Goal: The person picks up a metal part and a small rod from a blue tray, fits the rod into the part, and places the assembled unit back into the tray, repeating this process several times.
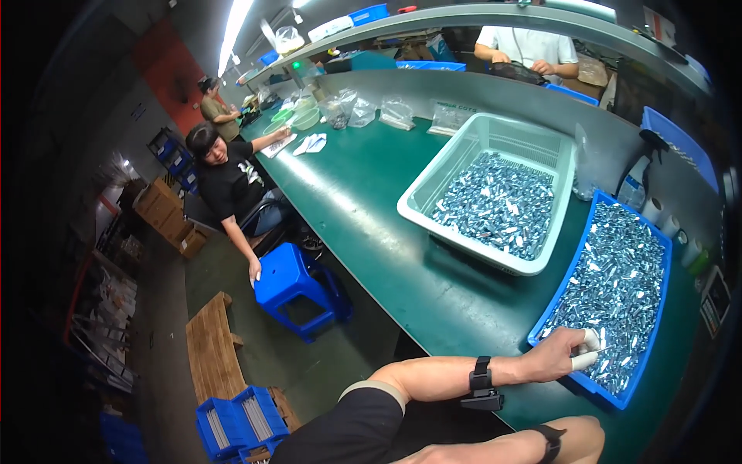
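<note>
Left hand [568, 352] at the near rim of the blue tray [558, 305], fingers curled inward and capped with white finger cots [589, 340], resting on the heap of small silvery-blue parts [618, 286] that fills the tray; whether a part is pinched between the fingertips cannot be told. Right hand out of view: only the right forearm [533, 445] with its dark wristband shows at the lower edge, so its opening and any load cannot be told. Tray lying ahead and to the right of the hands, long axis running away from the body toward the upper right, near end just under the left hand, far end close to a spray bottle [635, 182] and some small containers. Left hand therefore clearly the nearer to the parts. Beyond and to the left, just apart from the tray, a pale green basket [433, 174] holding more of the same parts. Both carried on a long green bench [363, 209] that curves off to the far left, with clear bags [396, 112] along its back. To the left, below the bench edge, a seated person in black, a blue stool [297, 286], a wooden pallet [210, 348] and blue crates [236, 421] on the floor; another person across the bench at the top.
</note>
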A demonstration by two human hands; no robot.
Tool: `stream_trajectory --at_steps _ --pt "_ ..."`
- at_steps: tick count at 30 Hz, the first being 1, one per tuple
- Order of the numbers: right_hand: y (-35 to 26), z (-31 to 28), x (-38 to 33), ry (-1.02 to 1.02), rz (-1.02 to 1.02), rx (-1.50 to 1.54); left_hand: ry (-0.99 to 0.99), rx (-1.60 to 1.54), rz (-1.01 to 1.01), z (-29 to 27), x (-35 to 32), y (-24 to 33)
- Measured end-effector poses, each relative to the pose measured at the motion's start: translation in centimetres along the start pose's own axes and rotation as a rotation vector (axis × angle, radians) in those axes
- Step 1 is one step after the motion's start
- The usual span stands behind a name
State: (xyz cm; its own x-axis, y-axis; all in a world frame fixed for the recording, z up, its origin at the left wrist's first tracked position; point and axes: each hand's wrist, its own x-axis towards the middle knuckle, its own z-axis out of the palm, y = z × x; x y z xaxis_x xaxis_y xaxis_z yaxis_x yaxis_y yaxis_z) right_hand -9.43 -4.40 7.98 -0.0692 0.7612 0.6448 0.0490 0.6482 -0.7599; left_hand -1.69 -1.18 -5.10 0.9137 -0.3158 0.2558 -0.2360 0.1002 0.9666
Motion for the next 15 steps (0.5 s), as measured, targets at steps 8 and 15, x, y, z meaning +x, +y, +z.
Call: stream_trajectory --at_steps 8,15 --pt "-0.1 -0.6 0.2 0.01 -0.049 -0.022 -0.04 0.04 -0.084 0.0 -0.4 0.3" --pt "1.0 -1.3 0.7 -0.024 -0.055 0.055 -0.059 0.057 -0.095 -0.2 -0.4 0.6"
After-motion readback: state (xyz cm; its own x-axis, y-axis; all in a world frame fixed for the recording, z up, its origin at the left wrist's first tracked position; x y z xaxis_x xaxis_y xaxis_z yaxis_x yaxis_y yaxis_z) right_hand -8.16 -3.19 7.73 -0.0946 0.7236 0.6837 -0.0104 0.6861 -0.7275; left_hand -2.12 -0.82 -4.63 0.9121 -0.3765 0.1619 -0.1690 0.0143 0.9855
